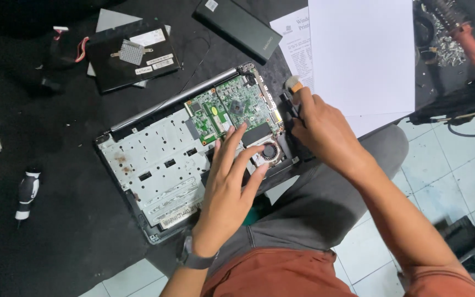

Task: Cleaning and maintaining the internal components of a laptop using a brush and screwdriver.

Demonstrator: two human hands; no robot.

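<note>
Resting half on the worktop (56, 242) and half on the person's knee, an opened laptop (160, 165) lies with its cover off, showing a grey metal frame, a green board (232, 110) and a small round fan (270, 151) at the near right corner. The left hand (232, 181) lies flat with fingers spread, fingertips touching the fan and the board's edge, gripping nothing. The right hand (320, 129) is closed on a small brush (293, 85) with a pale tip, held at the laptop's right edge just beside the board.

Judging by looks, the laptop is stiff and fairly light but awkward, since part of it overhangs the knee; the metal frame and outer rim look the safest places to hold. The board is likely fragile, best touched only at its edges, and the fan blades look thin and easy to bend. The brush is light and slim, suited to a pinch near its head.

Near by lie a screwdriver (27, 192), a black panel (133, 55), a flat black battery (240, 27), white paper (364, 55) and an orange-handled tool (471, 44)
</note>
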